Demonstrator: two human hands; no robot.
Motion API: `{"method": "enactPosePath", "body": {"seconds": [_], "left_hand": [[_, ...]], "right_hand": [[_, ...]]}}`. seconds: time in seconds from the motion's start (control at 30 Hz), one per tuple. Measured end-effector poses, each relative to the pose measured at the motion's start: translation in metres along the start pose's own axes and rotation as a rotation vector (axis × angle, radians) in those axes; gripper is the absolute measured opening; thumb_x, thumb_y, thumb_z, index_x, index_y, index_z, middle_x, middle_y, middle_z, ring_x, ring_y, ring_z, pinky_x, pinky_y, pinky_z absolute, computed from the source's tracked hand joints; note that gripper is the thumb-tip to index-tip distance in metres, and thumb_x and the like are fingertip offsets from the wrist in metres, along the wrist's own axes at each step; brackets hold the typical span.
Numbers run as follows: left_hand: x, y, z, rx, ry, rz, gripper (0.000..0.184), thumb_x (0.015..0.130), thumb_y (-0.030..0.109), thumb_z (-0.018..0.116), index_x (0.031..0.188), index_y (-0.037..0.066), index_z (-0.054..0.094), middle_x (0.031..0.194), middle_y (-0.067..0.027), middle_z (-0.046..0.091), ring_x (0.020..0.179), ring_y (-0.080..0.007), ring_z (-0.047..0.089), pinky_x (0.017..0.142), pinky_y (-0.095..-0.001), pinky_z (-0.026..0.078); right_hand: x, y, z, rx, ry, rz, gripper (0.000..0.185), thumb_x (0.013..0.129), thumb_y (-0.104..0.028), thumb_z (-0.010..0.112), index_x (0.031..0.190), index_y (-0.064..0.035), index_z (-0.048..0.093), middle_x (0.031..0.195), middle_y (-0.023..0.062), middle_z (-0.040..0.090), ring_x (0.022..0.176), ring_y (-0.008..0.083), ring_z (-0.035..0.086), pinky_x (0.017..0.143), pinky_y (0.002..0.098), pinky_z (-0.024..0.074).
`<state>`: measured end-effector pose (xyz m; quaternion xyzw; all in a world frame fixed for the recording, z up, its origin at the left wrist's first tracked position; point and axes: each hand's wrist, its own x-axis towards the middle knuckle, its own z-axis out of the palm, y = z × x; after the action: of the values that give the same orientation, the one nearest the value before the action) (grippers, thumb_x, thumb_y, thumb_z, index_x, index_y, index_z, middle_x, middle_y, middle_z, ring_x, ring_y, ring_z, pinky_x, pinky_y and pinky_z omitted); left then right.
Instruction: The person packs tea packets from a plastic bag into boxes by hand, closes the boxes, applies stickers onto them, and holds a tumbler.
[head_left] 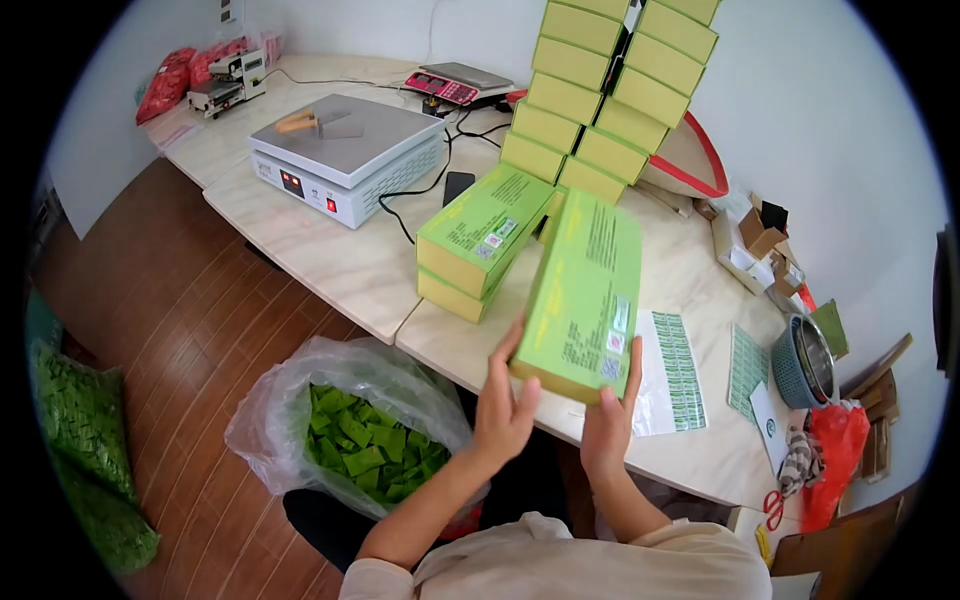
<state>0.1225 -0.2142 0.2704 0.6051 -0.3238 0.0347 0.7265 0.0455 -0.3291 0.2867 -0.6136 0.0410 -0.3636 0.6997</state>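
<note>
A long green box (580,290) is held up over the table's front edge, tilted, its printed face with stickers and a code upward. Around its lower left corner my left hand (503,405) is closed. My right hand (610,420) grips its lower right corner, fingers along the side. Just left of it, two similar green boxes (485,225) lie stacked on the table. Behind stand two tall stacks of green boxes (565,98). Right of the held box lies a sheet of small green stickers (680,370) on white backing.
A white heating plate (345,160) with a scraper on top stands on the table (330,265), a red scale (445,88) behind it. An open plastic bag (260,410) of green packets is below the front edge. A blue basket (792,368), scissors (773,508) and cartons are at right.
</note>
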Motion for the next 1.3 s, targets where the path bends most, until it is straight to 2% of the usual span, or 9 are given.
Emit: {"method": "enactPosePath", "body": {"seconds": [0.1,0.3,0.4,0.47,0.8,0.93,1.1,1.2,1.3], "left_hand": [[0.042,0.001,-0.014,-0.020,0.143,0.024,0.061,0.097,0.043,0.034,0.137,-0.003,0.024,0.134,-0.0204,0.039,0.125,-0.0291,0.037,0.105,-0.0376,0.026],[0.131,-0.059,-0.091,0.162,0.211,-0.017,0.051,0.100,0.039,0.032,0.131,-0.001,0.030,0.128,-0.0224,0.043,0.120,-0.0294,0.041,0.101,-0.0379,0.030],[0.145,-0.078,-0.108,0.371,0.191,-0.043,0.052,0.099,0.043,0.031,0.130,0.002,0.032,0.126,-0.0236,0.046,0.115,-0.0344,0.046,0.099,-0.0403,0.033],[0.146,-0.080,-0.105,0.139,0.206,-0.056,0.054,0.099,0.046,0.030,0.129,0.002,0.034,0.127,-0.0241,0.046,0.118,-0.0356,0.046,0.101,-0.0388,0.032],[0.168,-0.120,-0.122,0.203,0.135,-0.235,0.054,0.099,0.044,0.033,0.129,0.000,0.039,0.122,-0.0213,0.052,0.114,-0.0346,0.050,0.098,-0.0360,0.037],[0.138,-0.117,-0.124,0.252,0.194,-0.088,0.047,0.098,0.036,0.042,0.127,-0.002,0.042,0.121,-0.0190,0.053,0.113,-0.0291,0.052,0.097,-0.0349,0.038],[0.111,0.014,-0.144,0.200,0.326,0.055,0.047,0.097,0.036,0.043,0.128,0.001,0.048,0.128,-0.0124,0.052,0.123,-0.0205,0.044,0.106,-0.0333,0.029],[0.107,0.150,-0.156,0.219,0.369,0.536,0.037,0.096,0.030,0.042,0.112,0.000,0.056,0.115,-0.0111,0.058,0.110,-0.0184,0.050,0.099,-0.0313,0.036],[0.076,0.251,-0.156,0.302,0.321,0.944,0.036,0.096,0.030,0.043,0.112,0.000,0.055,0.115,-0.0110,0.057,0.109,-0.0187,0.050,0.098,-0.0315,0.036]], "right_hand": [[0.035,-0.002,0.033,-0.167,-0.089,-0.161,0.072,0.091,-0.022,0.049,0.146,0.0007,0.009,0.151,0.0165,0.012,0.139,0.0259,0.014,0.112,0.0356,0.0112],[0.094,0.042,0.099,-0.216,-0.232,-0.205,0.062,0.095,-0.018,0.046,0.146,-0.0026,0.014,0.152,0.0163,0.012,0.140,0.0284,0.013,0.112,0.0373,0.0127],[0.094,0.073,0.108,-0.520,-0.224,-0.308,0.062,0.094,-0.018,0.047,0.146,-0.0024,0.016,0.151,0.0178,0.014,0.138,0.0340,0.016,0.111,0.0397,0.0159],[0.092,0.080,0.107,-0.623,-0.160,-0.411,0.063,0.092,-0.016,0.051,0.144,-0.0019,0.020,0.145,0.0210,0.025,0.133,0.0372,0.023,0.109,0.0413,0.0201],[0.108,0.102,0.086,-0.511,-0.132,-0.244,0.053,0.089,-0.010,0.053,0.137,0.0006,0.033,0.129,0.0192,0.041,0.119,0.0302,0.040,0.100,0.0384,0.0322],[0.094,0.092,0.065,-0.462,-0.127,-0.221,0.044,0.091,-0.010,0.051,0.132,0.0001,0.038,0.128,0.0158,0.045,0.117,0.0252,0.043,0.098,0.0366,0.0348],[0.099,-0.011,0.065,-0.188,-0.125,-0.328,0.038,0.094,-0.021,0.044,0.123,0.0021,0.048,0.123,0.0147,0.055,0.117,0.0218,0.048,0.098,0.0346,0.0351],[0.123,-0.094,0.064,0.130,-0.393,-0.666,0.052,0.097,-0.033,0.027,0.131,0.0030,0.042,0.131,0.0254,0.046,0.127,0.0348,0.041,0.108,0.0449,0.0252],[0.121,-0.181,0.056,0.361,-0.831,-0.833,0.053,0.096,-0.033,0.027,0.134,0.0015,0.040,0.134,0.0272,0.042,0.129,0.0393,0.036,0.109,0.0472,0.0225]]}}
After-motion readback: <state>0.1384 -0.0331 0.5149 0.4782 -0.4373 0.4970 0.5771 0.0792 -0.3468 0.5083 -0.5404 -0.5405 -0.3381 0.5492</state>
